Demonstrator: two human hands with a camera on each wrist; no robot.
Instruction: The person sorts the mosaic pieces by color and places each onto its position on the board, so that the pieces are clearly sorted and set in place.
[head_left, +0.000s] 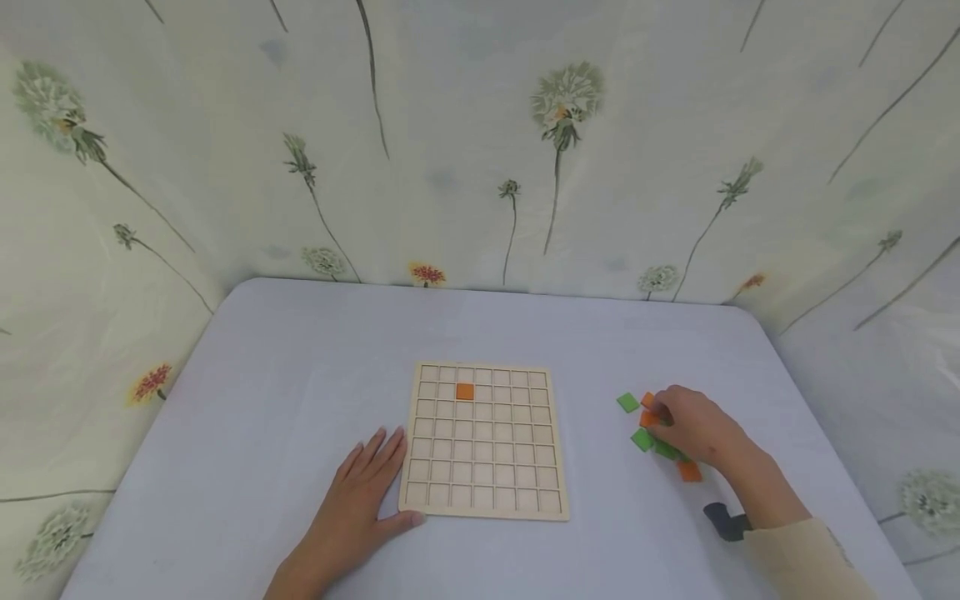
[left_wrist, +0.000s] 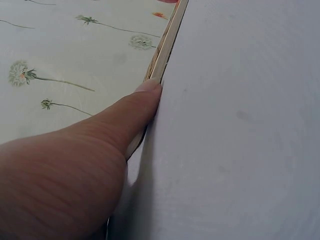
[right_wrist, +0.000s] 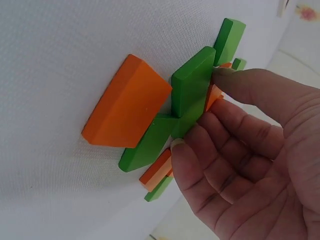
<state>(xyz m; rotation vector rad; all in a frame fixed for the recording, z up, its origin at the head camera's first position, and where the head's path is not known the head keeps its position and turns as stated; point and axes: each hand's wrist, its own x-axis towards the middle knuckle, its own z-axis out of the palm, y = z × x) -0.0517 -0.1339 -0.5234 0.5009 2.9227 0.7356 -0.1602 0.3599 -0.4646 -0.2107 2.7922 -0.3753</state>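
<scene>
A light wooden grid board (head_left: 483,475) lies flat on the table, with one orange square tile (head_left: 465,392) in a cell of its second row from the back. My left hand (head_left: 362,492) lies spread along the board's left side, and its thumb touches the front edge near the corner. In the left wrist view the thumb (left_wrist: 125,115) presses against the board's side (left_wrist: 167,50). To the right, my right hand (head_left: 697,425) reaches into a loose group of orange and green tiles. Its thumb and fingers (right_wrist: 187,165) close around an orange tile (right_wrist: 213,95), partly hidden by the hand.
Around the right hand lie several tiles, among them a green tile (head_left: 627,402) at the back and an orange tile (head_left: 689,472) at the front. A black object (head_left: 723,521) shows by the right wrist. Flower-patterned cloth (head_left: 450,167) rises behind the white table (head_left: 315,350).
</scene>
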